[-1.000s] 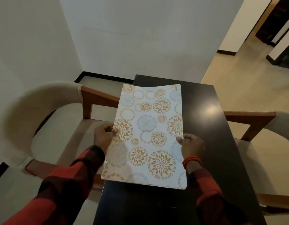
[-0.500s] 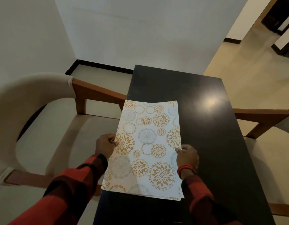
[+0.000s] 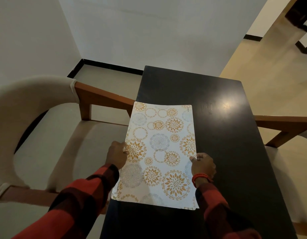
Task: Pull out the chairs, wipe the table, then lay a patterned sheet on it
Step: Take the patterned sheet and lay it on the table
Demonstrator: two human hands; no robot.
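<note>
A white patterned sheet (image 3: pixel 159 152) with orange and grey flower circles is over the left half of the dark table (image 3: pixel 227 144), its left edge overhanging the table side. My left hand (image 3: pixel 117 155) pinches the sheet's left edge. On the opposite edge, my right hand (image 3: pixel 203 164) pinches the sheet; a red thread band circles that wrist. A cream upholstered chair (image 3: pixel 45 135) with wooden arms stands pulled out to the left of the table. Only the arm and seat of a second chair (image 3: pixel 285 125) show at the right.
White walls with a black skirting close off the far end behind the table. Tiled floor opens to the upper right towards dark furniture (image 3: pixel 299 12). A light glare lies on the table's right half.
The sheet has come down and back towards me, from held up over the table's far part to low over its near left half. Both hands kept their hold.
</note>
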